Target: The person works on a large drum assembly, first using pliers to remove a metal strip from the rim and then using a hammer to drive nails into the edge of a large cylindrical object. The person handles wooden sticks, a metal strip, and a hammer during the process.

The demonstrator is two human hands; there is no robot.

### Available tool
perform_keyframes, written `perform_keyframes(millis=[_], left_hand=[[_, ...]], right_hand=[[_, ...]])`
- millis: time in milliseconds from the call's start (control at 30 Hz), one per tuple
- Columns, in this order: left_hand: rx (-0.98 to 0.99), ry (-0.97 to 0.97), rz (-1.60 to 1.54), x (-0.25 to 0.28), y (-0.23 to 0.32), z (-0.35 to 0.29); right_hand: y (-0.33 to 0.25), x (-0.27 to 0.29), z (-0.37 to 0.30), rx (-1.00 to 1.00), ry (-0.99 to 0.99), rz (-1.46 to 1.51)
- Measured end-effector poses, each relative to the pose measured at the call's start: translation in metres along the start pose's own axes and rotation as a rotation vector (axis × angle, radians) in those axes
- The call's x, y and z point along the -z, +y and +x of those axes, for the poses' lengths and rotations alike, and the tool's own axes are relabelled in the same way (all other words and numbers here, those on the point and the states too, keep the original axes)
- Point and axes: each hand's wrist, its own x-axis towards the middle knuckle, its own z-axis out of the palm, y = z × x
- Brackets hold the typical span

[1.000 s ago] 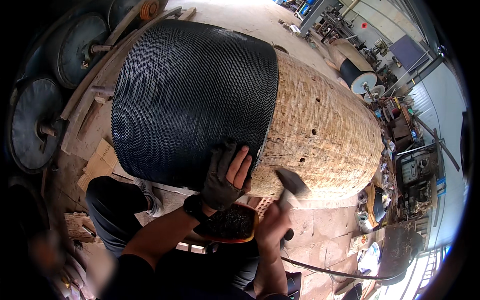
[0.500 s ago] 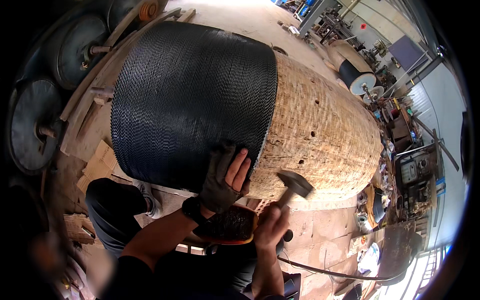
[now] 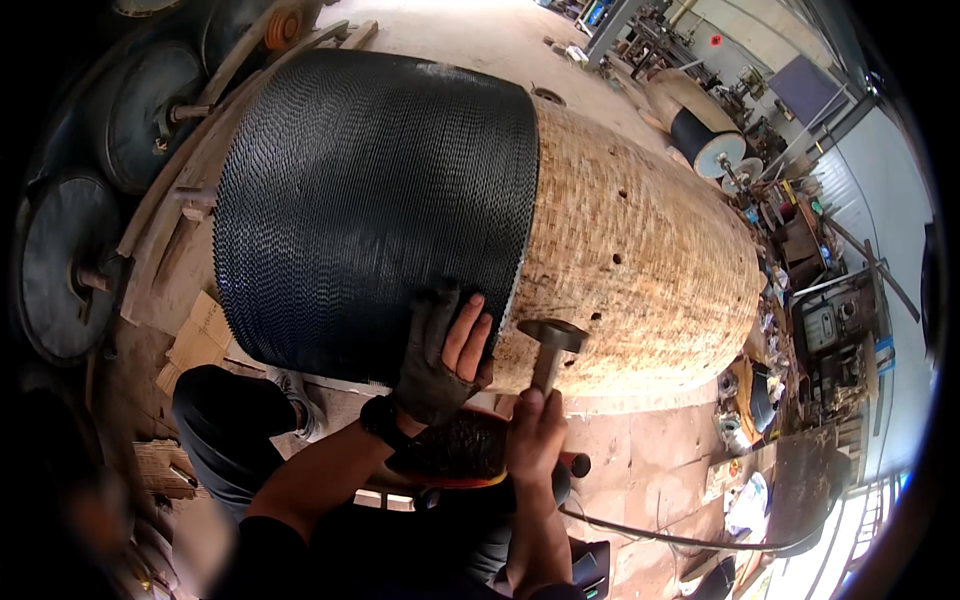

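Note:
A large drum stands before me, its left part wound in black toothed strip (image 3: 370,190) and its right part bare wood (image 3: 640,250) with several small holes. My left hand (image 3: 438,360), in a dark glove that leaves some fingers bare, rests stretched on the black winding near its right border. Whether anything small lies beneath those fingers is hidden. My right hand (image 3: 537,435) grips the handle of a hammer (image 3: 553,335). The hammer's head is raised in front of the bare wood, just right of the left hand.
Dark round drums (image 3: 70,265) with axle ends stand at the left beside wooden rails. A reddish tray-like thing (image 3: 455,450) lies below my hands. Cardboard (image 3: 198,335) is on the floor. A smaller part-black roller (image 3: 705,135) and clutter stand along the right wall.
The hammer has swung left, nearer my left hand, and its head has turned more upright. My left hand stays on the black winding. The whole view has shifted slightly.

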Motion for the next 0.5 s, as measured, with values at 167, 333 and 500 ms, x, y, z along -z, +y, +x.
perform_keyframes(millis=[167,333,500], left_hand=[[0.017,-0.005,0.047,0.001,0.002,0.001],[0.017,0.001,0.035,0.008,0.002,0.006],[0.003,-0.018,0.056,0.003,-0.001,0.000]], right_hand=[[-0.023,0.016,0.011,-0.381,-0.091,0.827],[-0.032,0.002,0.004,-0.366,-0.319,0.615],[-0.027,0.005,-0.006,0.054,0.026,0.172]])
